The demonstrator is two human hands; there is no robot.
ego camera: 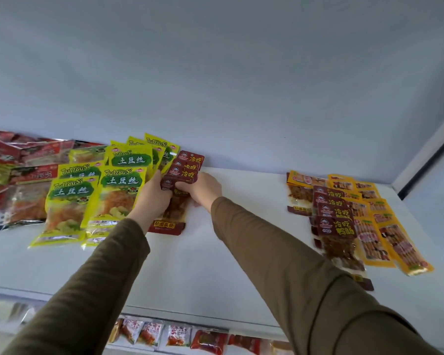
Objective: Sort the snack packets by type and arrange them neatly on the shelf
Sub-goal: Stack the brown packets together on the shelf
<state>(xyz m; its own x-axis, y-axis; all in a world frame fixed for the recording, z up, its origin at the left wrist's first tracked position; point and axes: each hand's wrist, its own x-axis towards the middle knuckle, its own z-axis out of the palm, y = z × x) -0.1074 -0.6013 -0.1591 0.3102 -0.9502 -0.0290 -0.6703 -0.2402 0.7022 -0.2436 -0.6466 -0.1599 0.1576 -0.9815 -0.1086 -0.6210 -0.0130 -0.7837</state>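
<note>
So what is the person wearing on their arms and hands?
Both arms are covered by long olive-brown fabric sleeves, left sleeve and right sleeve, plain with no markings, ending at the wrists. The left hand and right hand are bare: no gloves visible.

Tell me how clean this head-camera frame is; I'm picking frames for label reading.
Head view: soft, even light, no hard shadows; wide-angle bending at the shelf edges; green-yellow packets and the dark red packets both hands grip read sharply; red packets far left and the lower-shelf packets are blurred.
</note>
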